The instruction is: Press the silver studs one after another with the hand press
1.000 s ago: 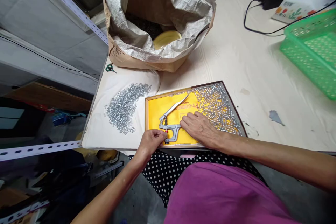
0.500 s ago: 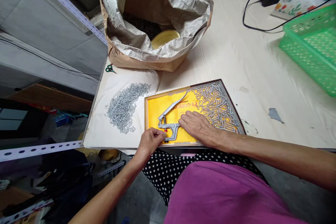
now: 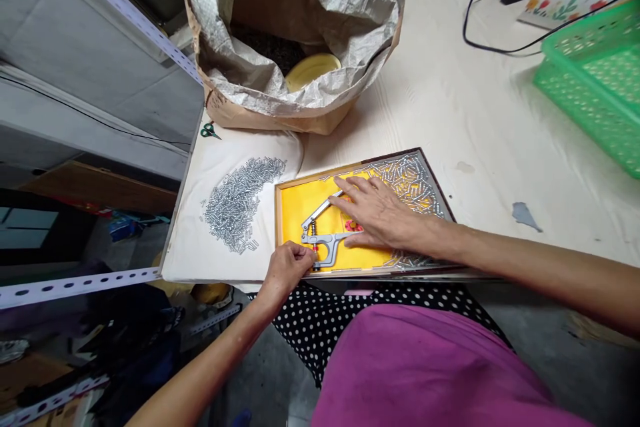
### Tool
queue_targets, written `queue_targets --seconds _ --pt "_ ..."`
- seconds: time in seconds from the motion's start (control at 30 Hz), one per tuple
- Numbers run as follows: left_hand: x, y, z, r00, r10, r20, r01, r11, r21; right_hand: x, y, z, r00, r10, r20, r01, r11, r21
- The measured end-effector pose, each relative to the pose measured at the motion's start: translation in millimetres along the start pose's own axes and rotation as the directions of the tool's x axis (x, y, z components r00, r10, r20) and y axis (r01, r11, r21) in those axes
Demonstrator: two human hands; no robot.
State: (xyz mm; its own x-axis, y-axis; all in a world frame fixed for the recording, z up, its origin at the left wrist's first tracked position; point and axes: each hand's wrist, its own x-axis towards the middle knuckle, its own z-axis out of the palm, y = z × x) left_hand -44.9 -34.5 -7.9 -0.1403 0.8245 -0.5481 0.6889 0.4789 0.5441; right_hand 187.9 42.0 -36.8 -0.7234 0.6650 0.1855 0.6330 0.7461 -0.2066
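Note:
A shallow wooden tray [image 3: 278, 227] with a yellow lining lies at the near table edge. Grey snap pliers [image 3: 320, 241] rest in it, handles pointing up and right. My left hand [image 3: 287, 268] is closed in a pinch at the pliers' jaw, by a small red piece; what it holds is too small to name. My right hand [image 3: 375, 210] lies flat with fingers spread over the upper handle. Several small silver metal pieces [image 3: 415, 177] fill the tray's right side.
A heap of the same silver pieces [image 3: 235, 203] lies on a white cloth left of the tray. Green-handled scissors [image 3: 210, 130] sit behind it. A big open sack [image 3: 295, 33] holds a yellow bowl [image 3: 313, 70]. A green basket [image 3: 595, 80] and black cable [image 3: 480, 40] are at right.
My right hand has moved up and left from the pliers' body onto the upper handle, fingers spreading. My left hand stays pinched at the jaw.

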Motion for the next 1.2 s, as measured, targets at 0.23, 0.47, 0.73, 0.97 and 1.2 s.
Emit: queue_targets --seconds 0.23,0.47,0.73,0.97,1.2 --pt "0.8 0.3 1.2 1.000 -0.023 -0.002 0.022 1.000 -0.015 20.0 16.9 -0.4 0.987 -0.080 0.140 0.087 0.995 -0.042" --pt "-6.3 -5.6 4.7 0.990 0.095 -0.101 -0.082 0.989 0.125 11.7 6.3 -11.0 0.987 -0.045 0.156 0.043 0.999 0.014" --pt "16.6 31.2 25.0 0.691 0.721 0.045 -0.627 0.567 0.534 -2.5 5.6 3.9 0.996 -0.017 0.086 0.012 0.998 0.056" --pt "38.9 36.5 22.2 0.698 0.696 0.166 -0.673 0.559 0.485 -6.9 1.5 7.2 0.999 0.024 0.047 -0.028 0.996 0.085" --pt "26.6 32.7 29.3 0.710 0.693 0.122 -0.645 0.571 0.508 -15.4 -5.1 14.0 0.999 -0.011 -0.045 0.016 0.994 0.111"
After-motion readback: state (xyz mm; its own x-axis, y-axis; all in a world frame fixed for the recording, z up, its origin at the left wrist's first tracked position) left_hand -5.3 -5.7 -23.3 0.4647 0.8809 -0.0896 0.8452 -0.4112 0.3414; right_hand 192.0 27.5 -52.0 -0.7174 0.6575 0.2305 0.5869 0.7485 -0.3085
